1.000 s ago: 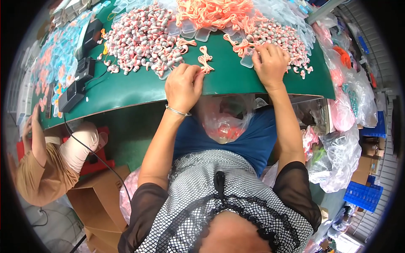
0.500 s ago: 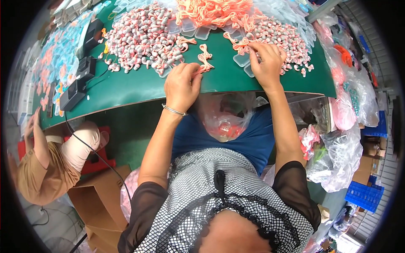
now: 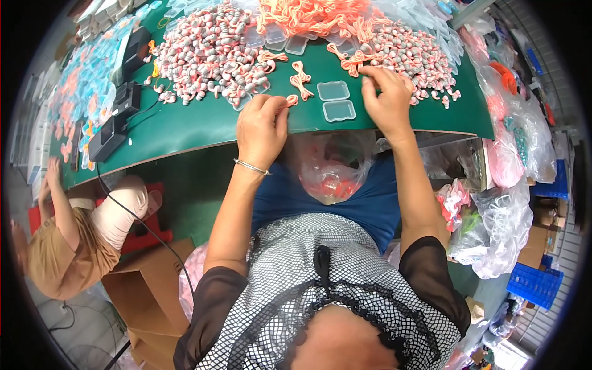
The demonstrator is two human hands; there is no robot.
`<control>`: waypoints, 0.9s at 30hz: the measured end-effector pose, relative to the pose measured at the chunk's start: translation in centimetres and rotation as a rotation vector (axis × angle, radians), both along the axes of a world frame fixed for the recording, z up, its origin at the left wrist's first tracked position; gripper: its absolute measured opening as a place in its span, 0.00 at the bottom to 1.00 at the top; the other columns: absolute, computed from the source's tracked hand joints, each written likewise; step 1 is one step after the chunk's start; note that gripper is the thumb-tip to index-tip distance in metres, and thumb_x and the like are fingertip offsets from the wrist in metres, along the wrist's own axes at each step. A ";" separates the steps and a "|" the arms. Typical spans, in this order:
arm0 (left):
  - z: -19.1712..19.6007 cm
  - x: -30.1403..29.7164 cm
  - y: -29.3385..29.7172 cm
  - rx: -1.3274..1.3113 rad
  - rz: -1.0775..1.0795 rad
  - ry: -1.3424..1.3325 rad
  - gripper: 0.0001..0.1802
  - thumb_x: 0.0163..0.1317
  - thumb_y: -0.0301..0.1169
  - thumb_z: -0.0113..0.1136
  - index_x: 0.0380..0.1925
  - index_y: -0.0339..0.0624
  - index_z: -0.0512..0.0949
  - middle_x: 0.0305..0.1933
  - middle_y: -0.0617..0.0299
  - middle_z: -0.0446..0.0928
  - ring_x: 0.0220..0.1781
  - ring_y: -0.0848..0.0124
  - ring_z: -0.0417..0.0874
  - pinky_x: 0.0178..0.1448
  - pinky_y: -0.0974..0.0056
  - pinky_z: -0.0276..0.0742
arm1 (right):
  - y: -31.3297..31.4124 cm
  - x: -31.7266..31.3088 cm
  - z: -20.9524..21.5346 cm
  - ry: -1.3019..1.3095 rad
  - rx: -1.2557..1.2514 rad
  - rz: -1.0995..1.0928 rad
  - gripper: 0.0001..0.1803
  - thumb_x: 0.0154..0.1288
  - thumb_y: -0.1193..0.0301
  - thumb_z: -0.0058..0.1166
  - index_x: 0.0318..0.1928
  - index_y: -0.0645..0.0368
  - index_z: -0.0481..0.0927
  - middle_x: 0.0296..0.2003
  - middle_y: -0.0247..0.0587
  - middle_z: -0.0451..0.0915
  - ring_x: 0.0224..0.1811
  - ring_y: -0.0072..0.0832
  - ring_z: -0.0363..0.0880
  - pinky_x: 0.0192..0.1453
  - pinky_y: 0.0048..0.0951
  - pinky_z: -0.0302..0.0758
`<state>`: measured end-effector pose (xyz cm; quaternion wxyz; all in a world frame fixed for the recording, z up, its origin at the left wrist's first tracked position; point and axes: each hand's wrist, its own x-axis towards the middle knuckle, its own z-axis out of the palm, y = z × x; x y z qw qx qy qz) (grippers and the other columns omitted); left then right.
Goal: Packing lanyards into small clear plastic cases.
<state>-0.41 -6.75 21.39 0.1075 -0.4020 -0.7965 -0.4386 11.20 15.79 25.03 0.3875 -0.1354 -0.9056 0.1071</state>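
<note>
My left hand [image 3: 261, 131] is over the table's near edge, fingers pinched together. A small pink-orange piece [image 3: 291, 100] shows at its fingertips; its exact kind is hard to make out. Just beyond lies a tied bundle of orange cord [image 3: 300, 80]. Between my hands an opened clear plastic case [image 3: 339, 111] lies flat, its lid [image 3: 333, 90] on the far side. My right hand [image 3: 390, 103] is to the right of the case, thumb and forefinger apart with nothing visible between them. Its forefinger tip is close to another orange cord bundle [image 3: 353, 62].
Heaps of small pink-and-grey pieces, resembling earplugs, lie left [image 3: 206, 52] and right [image 3: 410, 55] on the green table [image 3: 185, 126]. An orange cord pile [image 3: 311, 18] and clear cases [image 3: 297, 45] lie between them. Black boxes [image 3: 108, 139] stand left; a co-worker's arm [image 3: 60, 206] is beyond.
The clear case, earlier beside my right hand, now lies opened farther left, between my hands. My left hand has drawn slightly left and away from the cord bundle. My right hand has lowered slightly.
</note>
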 end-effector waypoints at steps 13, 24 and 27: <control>1.6 -1.4 -2.2 0.011 0.110 0.231 0.10 0.56 0.22 0.64 0.39 0.44 0.83 0.40 0.57 0.79 0.42 0.56 0.79 0.46 0.55 0.76 | 2.3 6.3 0.1 -0.241 0.229 -0.202 0.13 0.55 0.69 0.66 0.43 0.48 0.83 0.39 0.30 0.81 0.47 0.28 0.79 0.55 0.41 0.63; 2.5 -3.8 -4.3 -0.167 0.263 0.283 0.07 0.56 0.29 0.68 0.36 0.48 0.84 0.37 0.62 0.81 0.42 0.59 0.81 0.44 0.55 0.74 | 2.8 5.6 -1.4 -0.238 0.272 -0.222 0.08 0.59 0.72 0.64 0.40 0.52 0.84 0.40 0.35 0.83 0.47 0.33 0.81 0.54 0.40 0.65; 2.6 -4.4 -3.5 -0.173 0.251 0.302 0.08 0.55 0.31 0.69 0.35 0.49 0.84 0.36 0.62 0.80 0.41 0.60 0.81 0.43 0.55 0.72 | 2.4 5.0 -1.4 -0.126 0.222 -0.131 0.08 0.57 0.73 0.64 0.39 0.53 0.84 0.39 0.35 0.83 0.44 0.34 0.81 0.51 0.38 0.68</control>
